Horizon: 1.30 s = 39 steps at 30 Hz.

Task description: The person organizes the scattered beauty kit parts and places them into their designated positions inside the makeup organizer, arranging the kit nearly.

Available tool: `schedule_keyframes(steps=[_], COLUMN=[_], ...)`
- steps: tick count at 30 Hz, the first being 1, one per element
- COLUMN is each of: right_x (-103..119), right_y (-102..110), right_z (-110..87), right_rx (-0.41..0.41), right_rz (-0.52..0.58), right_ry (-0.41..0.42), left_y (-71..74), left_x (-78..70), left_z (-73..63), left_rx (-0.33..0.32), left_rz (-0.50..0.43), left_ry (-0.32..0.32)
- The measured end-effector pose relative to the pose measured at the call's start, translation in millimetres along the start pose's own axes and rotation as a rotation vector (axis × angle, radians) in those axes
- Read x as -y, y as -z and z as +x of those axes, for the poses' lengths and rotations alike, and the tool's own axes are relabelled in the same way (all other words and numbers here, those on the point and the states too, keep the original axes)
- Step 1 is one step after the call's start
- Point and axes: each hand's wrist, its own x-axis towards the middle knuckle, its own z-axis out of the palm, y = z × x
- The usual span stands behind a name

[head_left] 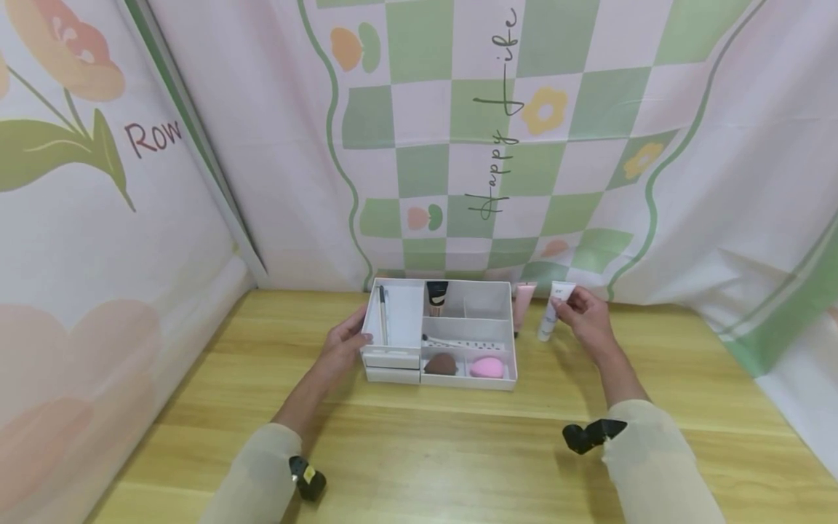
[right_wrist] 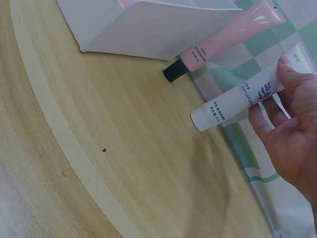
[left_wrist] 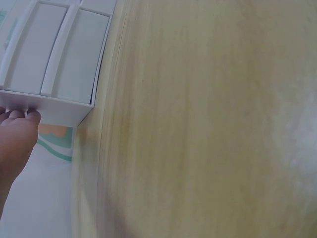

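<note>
A white desk organizer [head_left: 422,333] stands on the table, with an upper tray and two drawers on its left and several compartments on its right. My left hand [head_left: 340,342] holds its left side near the front corner, thumb at the rim. In the left wrist view, fingertips [left_wrist: 32,116] lie against the side wall. My right hand [head_left: 589,320] pinches a white cosmetic tube [right_wrist: 235,96] near its flat end, cap downward. Whether the cap touches the table I cannot tell. Between tube and organizer, a pink tube [right_wrist: 230,37] stands tilted on its black cap.
Inside the organizer are a slim pen-like stick [head_left: 383,313], a black-capped bottle [head_left: 436,297], a long spotted item [head_left: 468,343], a brown makeup sponge [head_left: 441,364] and a pink makeup sponge [head_left: 487,367]. A patterned curtain [head_left: 484,145] hangs behind the wooden table [head_left: 419,451].
</note>
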Motion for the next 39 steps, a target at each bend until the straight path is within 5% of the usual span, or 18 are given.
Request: schedule_keyframes(steps=[11, 22, 30, 39], right_x=[18, 75, 116, 138], right_y=[5, 2, -9, -35], right_z=[1.9, 2.1, 0.2, 6.2], right_rx=[-0.015, -0.066, -0.043, 0.024], right_rz=[0.053, 0.076, 0.140, 0.141], right_ry=[0.034, 0.102, 0.212, 0.228], left_y=[0.1, -0.3, -0.8, -0.7], left_x=[0.0, 1.1, 1.0, 0.1], left_z=[0.7, 0.5, 0.1, -0.3], left_rx=[0.003, 0.006, 0.005, 0.014], left_rz=[-0.003, -0.026, -0.019, -0.019], left_ry=[-0.003, -0.001, -0.002, -0.006])
